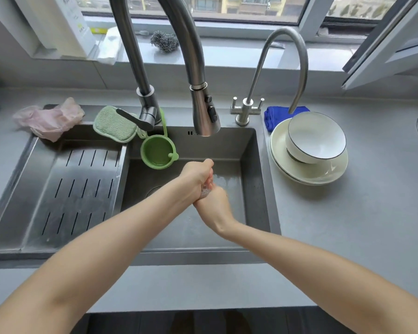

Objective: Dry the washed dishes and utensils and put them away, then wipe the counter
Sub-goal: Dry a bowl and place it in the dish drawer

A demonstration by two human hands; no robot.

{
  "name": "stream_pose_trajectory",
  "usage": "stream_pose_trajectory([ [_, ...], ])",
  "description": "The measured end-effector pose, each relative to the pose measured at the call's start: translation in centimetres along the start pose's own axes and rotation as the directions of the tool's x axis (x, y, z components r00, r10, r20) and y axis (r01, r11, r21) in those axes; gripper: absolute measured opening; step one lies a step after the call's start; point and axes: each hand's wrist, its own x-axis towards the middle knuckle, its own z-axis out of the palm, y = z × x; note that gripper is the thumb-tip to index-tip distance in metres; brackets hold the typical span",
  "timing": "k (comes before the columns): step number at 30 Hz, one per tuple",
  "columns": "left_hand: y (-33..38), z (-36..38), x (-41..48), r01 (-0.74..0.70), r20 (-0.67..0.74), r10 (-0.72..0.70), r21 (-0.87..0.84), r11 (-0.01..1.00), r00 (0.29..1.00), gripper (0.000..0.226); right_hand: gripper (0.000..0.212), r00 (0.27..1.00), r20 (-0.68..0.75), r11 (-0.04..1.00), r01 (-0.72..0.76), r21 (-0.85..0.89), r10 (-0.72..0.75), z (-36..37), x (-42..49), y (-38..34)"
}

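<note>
None of the dishes looks dried yet: bowl (316, 138) and plates (307, 174) sit stacked on the table (348, 225) right of the sink (261, 179), blue cloth (273, 116) just behind. Left grip (197, 177) curls round the soapy right grip (215, 206), whose fingers are hidden; wiping remains too.

I can read no text here: the white box (75, 25) on the windowsill (227, 54) carries faint grey print and a green mark, both too blurred.

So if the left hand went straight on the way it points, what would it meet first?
The left hand grips the right hand, so that comes first; past it, probably the sink's back wall, though depth is unclear.
</note>
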Motion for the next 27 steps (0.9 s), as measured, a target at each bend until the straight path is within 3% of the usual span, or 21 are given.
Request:
stream_pose_trajectory([
  [3,0.1,0.0,0.6,0.066,0.054,-0.066,0.006,0.998,0.996,0.053,0.011,0.996,0.065,0.998,-0.057,-0.005,0.057,-1.1,0.3,-0.2],
  [5,0.9,-0.6,0.8,0.144,0.161,-0.151,0.054,0.988,0.975,0.048,0.007,0.967,0.215,0.977,-0.167,0.131,0.136,-2.7,0.3,-0.2],
  [7,1.9,-1.8,0.5,0.15,0.269,-0.193,0.173,0.974,0.944,0.04,0.016,0.916,0.38,0.924,-0.249,0.289,0.127,-4.6,0.1,-0.2],
  [11,2.9,-3.5,-0.3,0.016,0.483,-0.202,0.362,0.932,0.852,0.041,0.021,0.871,0.486,0.803,-0.34,0.49,0.072,-7.4,-0.9,0.0],
  [14,3.2,-4.1,-0.6,-0.129,0.586,-0.182,0.448,0.884,0.79,0.031,0.031,0.879,0.468,0.795,-0.348,0.497,0.092,-9.3,-1.4,0.3],
  [17,3.8,-4.3,-0.6,-0.121,0.621,-0.156,0.38,0.917,0.768,0.038,0.029,0.931,0.336,0.909,-0.255,0.33,0.14,-10.7,-1.8,0.8],
  [20,4.2,-4.0,-1.0,-0.079,0.631,-0.094,0.24,0.968,0.77,0.048,0.021,0.998,0.067,0.99,-0.014,0.139,0.005,-11.2,-2.7,0.8],
  [22,4.3,-3.8,-1.1,-0.127,0.581,-0.053,0.265,0.956,0.812,0.051,0.018,0.995,-0.082,0.976,0.08,0.201,-0.064,-11.9,-3.3,0.2],
  [25,4.4,-2.9,-1.3,-0.245,0.524,-0.009,0.413,0.877,0.852,0.04,0.014,0.985,-0.173,0.907,0.049,0.419,0.027,-13.7,-4.2,-0.3],
  [27,4.4,-1.7,-1.7,-0.301,0.52,0.019,0.464,0.833,0.854,0.029,0.009,0.959,-0.284,0.945,0.074,0.318,0.021,-14.7,-4.6,0.3],
])
